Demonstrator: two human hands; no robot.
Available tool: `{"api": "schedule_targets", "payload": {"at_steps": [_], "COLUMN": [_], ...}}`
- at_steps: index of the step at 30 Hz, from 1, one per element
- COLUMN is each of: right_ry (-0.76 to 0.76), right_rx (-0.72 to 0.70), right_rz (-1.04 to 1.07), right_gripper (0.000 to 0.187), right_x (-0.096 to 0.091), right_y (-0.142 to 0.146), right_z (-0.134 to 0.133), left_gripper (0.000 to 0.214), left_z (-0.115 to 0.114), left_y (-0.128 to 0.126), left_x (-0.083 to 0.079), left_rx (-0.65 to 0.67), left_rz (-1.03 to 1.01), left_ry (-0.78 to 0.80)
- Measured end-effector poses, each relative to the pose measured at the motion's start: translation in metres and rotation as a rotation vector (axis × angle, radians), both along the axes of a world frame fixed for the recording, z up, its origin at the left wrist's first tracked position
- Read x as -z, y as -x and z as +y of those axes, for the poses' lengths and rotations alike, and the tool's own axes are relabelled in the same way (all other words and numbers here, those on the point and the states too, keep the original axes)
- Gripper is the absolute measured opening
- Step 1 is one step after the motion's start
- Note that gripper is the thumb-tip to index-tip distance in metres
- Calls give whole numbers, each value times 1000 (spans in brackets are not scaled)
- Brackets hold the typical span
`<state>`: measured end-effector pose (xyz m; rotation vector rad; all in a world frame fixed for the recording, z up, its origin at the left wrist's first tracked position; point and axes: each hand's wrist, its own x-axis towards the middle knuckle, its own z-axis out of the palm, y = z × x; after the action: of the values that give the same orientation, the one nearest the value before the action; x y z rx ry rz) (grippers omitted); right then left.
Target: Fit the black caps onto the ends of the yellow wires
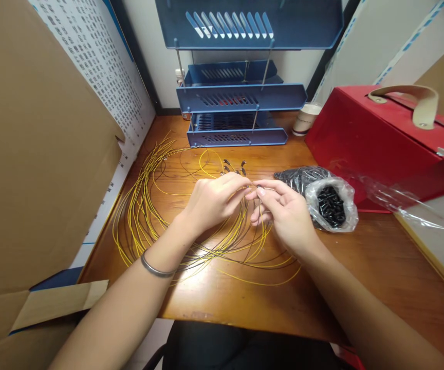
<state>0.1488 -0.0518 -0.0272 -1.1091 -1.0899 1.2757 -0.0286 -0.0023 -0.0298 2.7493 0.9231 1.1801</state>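
My left hand (216, 200) is closed in a pinch on the end of a thin wire, its fingertips meeting those of the other hand above the table. Between the thumb and forefinger of my right hand (291, 213) sits a small black piece (259, 187), mostly hidden by the fingers. Beneath both hands spreads a loose coil of yellow and dark wires (139, 205). Several wire ends with black tips (242, 165) lie just beyond the left hand. To the right, an open clear plastic bag (351, 216) holds many small black sleeve-like pieces (330, 206).
A blue tiered file tray (241, 137) stands at the back of the wooden table (245, 303). Right of it are a paper cup (306, 119) and a red box (368, 149) with a beige handle. Cardboard (40, 154) rises along the left.
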Motion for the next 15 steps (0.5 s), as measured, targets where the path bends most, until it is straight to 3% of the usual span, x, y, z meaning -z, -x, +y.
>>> {"api": "schedule_targets", "payload": {"at_steps": [15], "right_ry": [0], "right_rx": [-20], "right_rz": [18], "right_gripper": [42], "right_x": [1], "right_y": [0], "right_z": [0], "left_gripper": [13], "left_z": [4], "left_y": [6], "left_x": [-1], "left_rx": [-37], "left_rz": [-11], "left_ry": [-35]}}
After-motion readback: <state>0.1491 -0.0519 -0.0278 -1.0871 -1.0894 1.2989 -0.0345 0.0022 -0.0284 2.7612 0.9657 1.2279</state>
